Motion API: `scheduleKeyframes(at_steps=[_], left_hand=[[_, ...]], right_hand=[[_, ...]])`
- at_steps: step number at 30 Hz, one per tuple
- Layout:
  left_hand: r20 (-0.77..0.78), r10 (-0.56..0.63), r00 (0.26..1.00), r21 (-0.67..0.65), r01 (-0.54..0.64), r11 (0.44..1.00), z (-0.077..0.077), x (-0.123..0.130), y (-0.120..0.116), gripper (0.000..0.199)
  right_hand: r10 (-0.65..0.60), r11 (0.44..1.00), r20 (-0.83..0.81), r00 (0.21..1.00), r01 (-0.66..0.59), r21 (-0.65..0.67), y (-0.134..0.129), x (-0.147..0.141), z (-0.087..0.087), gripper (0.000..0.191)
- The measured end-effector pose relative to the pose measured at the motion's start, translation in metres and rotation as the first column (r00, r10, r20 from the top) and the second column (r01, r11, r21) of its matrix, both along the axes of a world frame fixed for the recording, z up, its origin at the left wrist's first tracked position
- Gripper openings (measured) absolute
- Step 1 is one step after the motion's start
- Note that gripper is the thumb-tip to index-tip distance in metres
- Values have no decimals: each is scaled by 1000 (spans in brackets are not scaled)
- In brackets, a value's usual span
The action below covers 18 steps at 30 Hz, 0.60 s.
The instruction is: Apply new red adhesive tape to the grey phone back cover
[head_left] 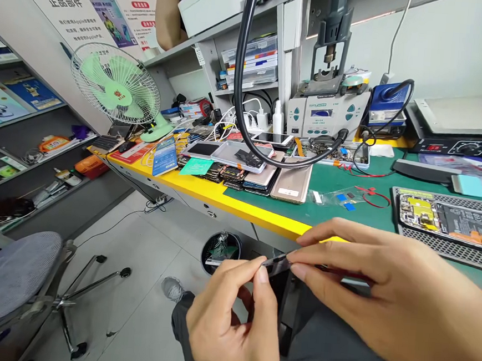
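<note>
Above my lap, my left hand (238,319) is closed, with thumb and forefinger pinching one end of a thin dark strip (276,264). Fingertips of my right hand (367,274) grip the strip's other end, so it spans the short gap between both hands. It looks partly glossy, but its exact kind cannot be made out. To the right, an opened phone (450,219) with a bare circuit board and black battery lies on a perforated metal holder (460,254). My right hand is beside that holder, apart from it.
Stacked phone parts (293,179) line the bench (349,180), near small blue pieces in a clear bag (342,198). A thick black hose (241,80) loops over them from a soldering station (325,114). Below are a bin (206,250) and a chair (20,274); a green fan (118,90) stands left.
</note>
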<state>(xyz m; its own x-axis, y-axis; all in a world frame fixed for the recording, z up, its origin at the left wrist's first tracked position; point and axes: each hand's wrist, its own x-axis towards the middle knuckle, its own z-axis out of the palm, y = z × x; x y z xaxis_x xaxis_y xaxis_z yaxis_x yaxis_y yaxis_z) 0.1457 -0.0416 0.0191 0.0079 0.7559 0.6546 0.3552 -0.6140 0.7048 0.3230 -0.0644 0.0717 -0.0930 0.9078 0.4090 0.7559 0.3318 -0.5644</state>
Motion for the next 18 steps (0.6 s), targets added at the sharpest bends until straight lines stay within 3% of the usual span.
scheduleKeyframes(at_steps=[2, 4, 6, 8, 10, 14, 18], left_hand=[[4, 21, 1000, 53, -21, 998, -2, 2, 0, 15], [26, 30, 999, 32, -31, 999, -2, 3, -1, 15], [55, 33, 998, -36, -31, 999, -1, 3, -4, 12], [99, 16, 995, -113, -4, 994, 0, 2, -6, 11], [147, -9, 989, -176, 35, 984, 2, 2, -8, 12], [200, -64, 978, -246, 113, 962, 3, 0, -7, 14], [200, -128, 971, -273, 180, 945, 3, -2, -5, 16]], right_hand=[[10, 1000, -36, 999, -9, 22, -4, -5, -5, 24], [8, 999, -147, 989, -14, -42, -6, -8, -8, 22], [-59, 979, -281, 958, 0, -205, -7, -9, -10, 19], [-159, 921, -378, 912, 0, -389, -8, -8, -9, 33], [-188, 870, -449, 873, -64, -489, -8, -6, -7, 44], [-160, 857, -585, 795, -182, -481, -7, 1, -8, 40], [-111, 797, -711, 695, -365, -482, -6, 7, -13, 31]])
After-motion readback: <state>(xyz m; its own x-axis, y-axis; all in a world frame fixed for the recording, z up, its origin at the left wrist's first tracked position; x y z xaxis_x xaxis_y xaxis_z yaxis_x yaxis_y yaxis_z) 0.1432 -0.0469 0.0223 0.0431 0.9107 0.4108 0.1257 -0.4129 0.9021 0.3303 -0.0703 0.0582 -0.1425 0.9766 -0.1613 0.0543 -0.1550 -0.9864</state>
